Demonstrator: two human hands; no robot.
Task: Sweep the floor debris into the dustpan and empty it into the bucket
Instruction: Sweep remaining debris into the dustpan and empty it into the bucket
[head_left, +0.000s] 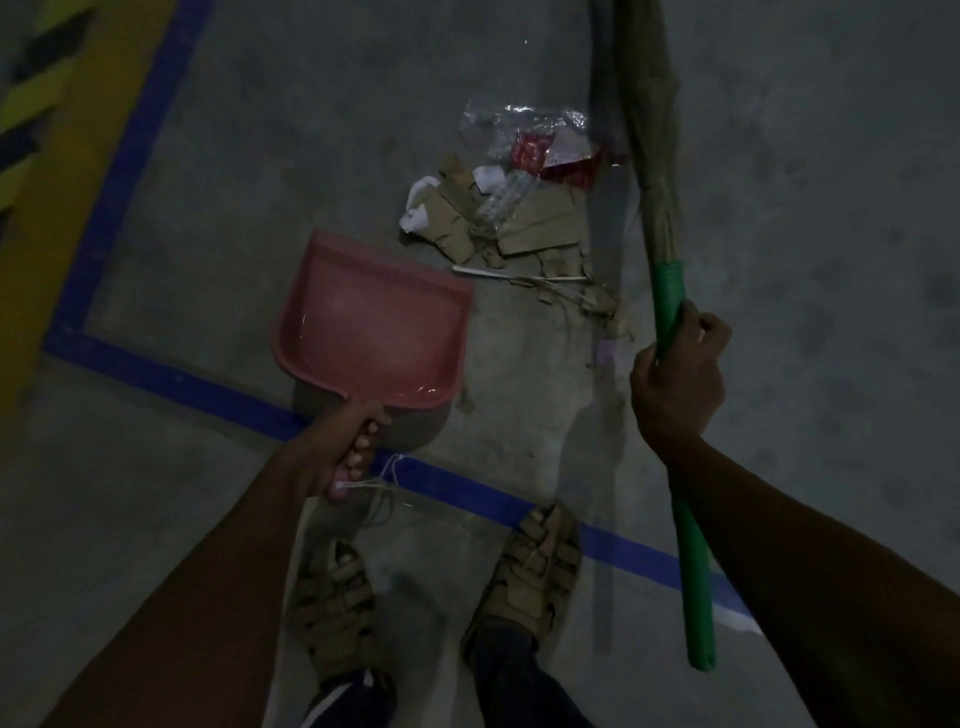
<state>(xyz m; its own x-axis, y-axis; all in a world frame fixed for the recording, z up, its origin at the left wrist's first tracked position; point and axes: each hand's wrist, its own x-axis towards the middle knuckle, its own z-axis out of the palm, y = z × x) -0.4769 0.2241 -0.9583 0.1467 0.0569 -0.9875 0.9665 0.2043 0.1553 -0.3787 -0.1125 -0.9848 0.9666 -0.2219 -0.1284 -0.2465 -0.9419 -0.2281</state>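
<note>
A person stands on a dim concrete floor (291, 156) with the sweep not yet made: the debris still lies loose and the pan is bare. At the 9 o'clock edge run a yellow-and-black hazard band (31, 104) and a blue floor line (208, 384). At 7 o'clock from the middle of the scene the left hand (343, 447) curls round the handle of the pink dustpan (374, 332), forearm reaching up from the lower left; a loop of white string (392, 470) hangs from the handle end. The pan appears to be held just above the floor, its open lip pointing toward 1 o'clock. Near that lip, at 12 o'clock from the pan's far corner, sits the debris pile (519, 208): torn cardboard, white paper, clear plastic, a red wrapper, and a thin pale stick. Two sandalled feet (540, 566) stand at 6 o'clock. At 3 o'clock the right hand (675, 374) grips the green handle of the broom (660, 291), wrist bent, the bristles rising toward 12 o'clock beside the pile. The next move likely calls for setting the pan's lip flat against the floor by the pile and drawing the bristles across it. No bucket is in view.
</note>
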